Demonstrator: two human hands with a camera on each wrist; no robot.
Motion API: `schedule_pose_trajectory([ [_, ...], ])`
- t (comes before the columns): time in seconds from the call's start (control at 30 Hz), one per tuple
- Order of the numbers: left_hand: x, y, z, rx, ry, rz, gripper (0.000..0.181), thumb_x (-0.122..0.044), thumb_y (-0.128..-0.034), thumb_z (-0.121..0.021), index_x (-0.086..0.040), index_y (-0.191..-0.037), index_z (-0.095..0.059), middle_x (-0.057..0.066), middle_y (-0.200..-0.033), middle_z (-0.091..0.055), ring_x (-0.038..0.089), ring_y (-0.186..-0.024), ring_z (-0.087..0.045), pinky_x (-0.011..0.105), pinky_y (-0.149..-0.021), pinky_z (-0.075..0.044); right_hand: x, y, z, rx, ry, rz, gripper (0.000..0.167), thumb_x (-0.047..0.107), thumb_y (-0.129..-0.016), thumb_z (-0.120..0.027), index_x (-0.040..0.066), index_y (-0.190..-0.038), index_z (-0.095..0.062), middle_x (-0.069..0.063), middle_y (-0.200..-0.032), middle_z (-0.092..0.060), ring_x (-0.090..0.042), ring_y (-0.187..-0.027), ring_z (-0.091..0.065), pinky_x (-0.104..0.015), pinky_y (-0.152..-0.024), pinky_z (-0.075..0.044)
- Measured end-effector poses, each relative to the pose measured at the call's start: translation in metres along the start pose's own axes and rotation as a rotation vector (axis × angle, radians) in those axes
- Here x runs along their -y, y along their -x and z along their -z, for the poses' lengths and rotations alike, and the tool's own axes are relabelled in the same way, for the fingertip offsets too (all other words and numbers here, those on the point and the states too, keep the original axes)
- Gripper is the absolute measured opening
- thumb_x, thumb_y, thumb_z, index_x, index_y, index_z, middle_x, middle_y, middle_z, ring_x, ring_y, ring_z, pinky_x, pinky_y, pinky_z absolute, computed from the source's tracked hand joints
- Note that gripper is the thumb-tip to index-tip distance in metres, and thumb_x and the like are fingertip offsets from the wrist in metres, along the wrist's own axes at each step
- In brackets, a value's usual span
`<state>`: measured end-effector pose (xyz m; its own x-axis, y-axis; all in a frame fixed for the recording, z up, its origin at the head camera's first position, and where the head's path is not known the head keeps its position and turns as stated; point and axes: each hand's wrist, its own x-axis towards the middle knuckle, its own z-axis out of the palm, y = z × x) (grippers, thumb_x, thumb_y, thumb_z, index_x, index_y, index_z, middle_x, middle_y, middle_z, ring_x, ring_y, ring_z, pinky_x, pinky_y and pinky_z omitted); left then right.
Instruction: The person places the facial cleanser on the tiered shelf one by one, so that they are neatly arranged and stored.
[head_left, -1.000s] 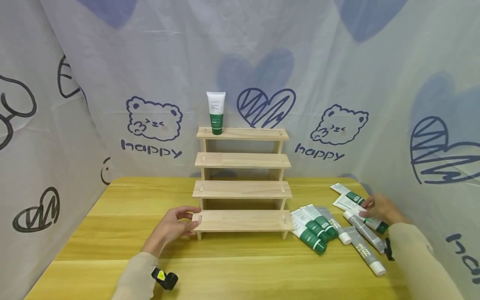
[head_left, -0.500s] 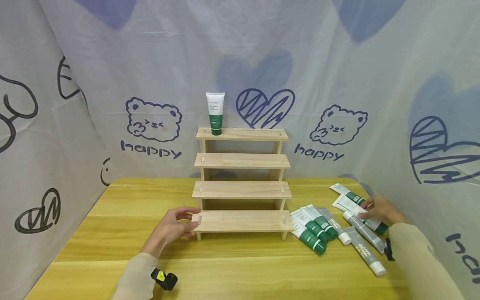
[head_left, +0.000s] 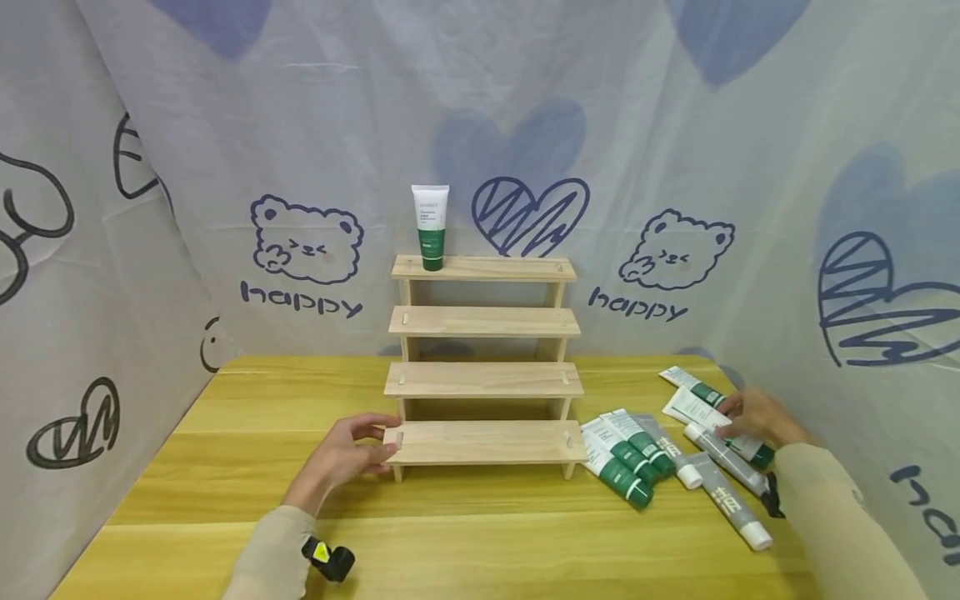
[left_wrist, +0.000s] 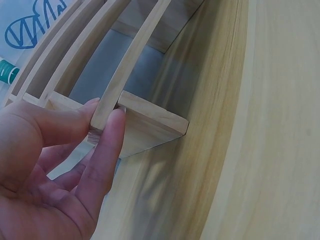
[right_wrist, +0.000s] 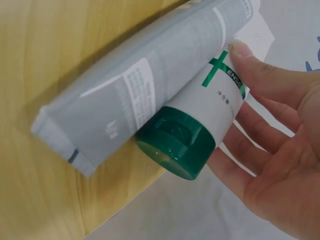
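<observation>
A four-tier wooden display rack [head_left: 483,442] stands in the middle of the table. My left hand [head_left: 341,457] pinches the left end of its lowest board, thumb on top and a finger beneath in the left wrist view. On the top tier, a white and green squeeze tube [head_left: 431,227] stands upright on its cap. At the right, my right hand [head_left: 763,418] holds a white squeeze tube [right_wrist: 222,95] with a green cap, thumb on one side and fingers behind. A grey tube [right_wrist: 150,85] lies against it.
Right of the rack lie several white-and-green tubes [head_left: 617,462] and grey tubes [head_left: 727,498], some overlapping. Another white-and-green tube [head_left: 692,385] lies behind my right hand. A printed cloth [head_left: 660,150] hangs behind and along both sides of the wooden table [head_left: 480,542].
My right hand has shifted very slightly to the left, with the white tube in its grip. The left hand keeps its hold on the lowest board.
</observation>
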<state>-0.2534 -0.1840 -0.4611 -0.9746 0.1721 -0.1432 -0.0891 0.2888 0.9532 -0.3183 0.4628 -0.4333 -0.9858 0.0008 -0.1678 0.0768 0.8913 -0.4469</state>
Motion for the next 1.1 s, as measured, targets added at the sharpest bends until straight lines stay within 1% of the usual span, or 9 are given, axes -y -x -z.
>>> schedule_pose_trajectory([
  [0.23, 0.001, 0.000, 0.000, 0.001, -0.002, -0.002, 0.044, -0.006, -0.0953, -0.073, -0.003, -0.138, -0.063, 0.019, -0.119, -0.061, 0.019, -0.084, -0.068, 0.038, -0.079, -0.067, 0.009, 0.001, 0.005, -0.022, 0.050, 0.055, 0.048, 0.014, -0.079, -0.087, -0.012, -0.114, -0.067, -0.033, -0.109, -0.066, -0.043, -0.099, -0.062, -0.055, -0.086, -0.055],
  [0.37, 0.001, 0.000, 0.000, 0.005, 0.005, -0.007, 0.044, -0.006, -0.0950, -0.073, -0.003, -0.138, -0.063, 0.019, -0.119, -0.061, 0.019, -0.084, -0.068, 0.038, -0.079, -0.067, 0.016, 0.002, 0.008, -0.031, 0.057, 0.029, 0.050, 0.016, -0.081, -0.087, -0.011, -0.118, -0.066, -0.035, -0.113, -0.065, -0.045, -0.102, -0.062, -0.055, -0.087, -0.055],
  [0.47, 0.002, -0.001, 0.000, 0.007, 0.005, -0.009, 0.045, -0.006, -0.0951, -0.073, -0.003, -0.138, -0.062, 0.019, -0.119, -0.060, 0.019, -0.085, -0.068, 0.036, -0.079, -0.067, 0.022, 0.003, 0.010, -0.032, 0.039, 0.004, 0.052, 0.018, -0.083, -0.086, -0.011, -0.121, -0.065, -0.036, -0.117, -0.064, -0.045, -0.103, -0.062, -0.052, -0.085, -0.057],
  [0.63, 0.002, -0.001, 0.001, 0.010, 0.002, -0.007, 0.045, -0.007, -0.0953, -0.073, -0.003, -0.139, -0.062, 0.020, -0.121, -0.059, 0.019, -0.087, -0.067, 0.033, -0.079, -0.067, 0.032, 0.002, 0.014, -0.041, -0.013, -0.009, 0.055, 0.019, -0.085, -0.085, -0.011, -0.124, -0.063, -0.036, -0.120, -0.063, -0.044, -0.104, -0.062, -0.048, -0.082, -0.058],
  [0.7, 0.002, -0.001, 0.001, 0.011, 0.003, -0.007, 0.045, -0.007, -0.0954, -0.073, -0.003, -0.139, -0.062, 0.020, -0.122, -0.059, 0.019, -0.088, -0.068, 0.033, -0.079, -0.067, 0.037, 0.001, 0.015, -0.046, -0.049, -0.032, 0.057, 0.020, -0.086, -0.084, -0.011, -0.128, -0.061, -0.036, -0.125, -0.061, -0.045, -0.106, -0.062, -0.049, -0.084, -0.059],
  [0.83, 0.002, -0.001, 0.001, 0.011, 0.010, -0.004, 0.044, -0.007, -0.0955, -0.072, -0.004, -0.138, -0.062, 0.020, -0.122, -0.058, 0.019, -0.088, -0.068, 0.032, -0.079, -0.067, 0.046, 0.001, 0.018, -0.057, -0.097, -0.051, 0.061, 0.021, -0.087, -0.083, -0.009, -0.134, -0.057, -0.037, -0.132, -0.057, -0.046, -0.111, -0.060, -0.050, -0.087, -0.059],
  [0.97, 0.002, -0.001, 0.001, 0.005, 0.018, 0.003, 0.043, -0.006, -0.0952, -0.072, -0.005, -0.137, -0.063, 0.019, -0.121, -0.058, 0.019, -0.088, -0.068, 0.031, -0.079, -0.067, 0.056, 0.001, 0.020, -0.083, -0.111, -0.052, 0.062, 0.023, -0.088, -0.083, -0.009, -0.134, -0.056, -0.037, -0.134, -0.055, -0.047, -0.114, -0.058, -0.053, -0.091, -0.058],
  [1.1, 0.001, -0.001, 0.001, 0.006, 0.018, 0.007, 0.043, -0.006, -0.0952, -0.072, -0.005, -0.137, -0.064, 0.019, -0.121, -0.057, 0.020, -0.088, -0.067, 0.031, -0.079, -0.067, 0.070, 0.002, 0.025, -0.117, -0.123, -0.049, 0.062, 0.023, -0.089, -0.082, -0.009, -0.136, -0.055, -0.037, -0.137, -0.054, -0.049, -0.118, -0.055, -0.059, -0.097, -0.056],
])
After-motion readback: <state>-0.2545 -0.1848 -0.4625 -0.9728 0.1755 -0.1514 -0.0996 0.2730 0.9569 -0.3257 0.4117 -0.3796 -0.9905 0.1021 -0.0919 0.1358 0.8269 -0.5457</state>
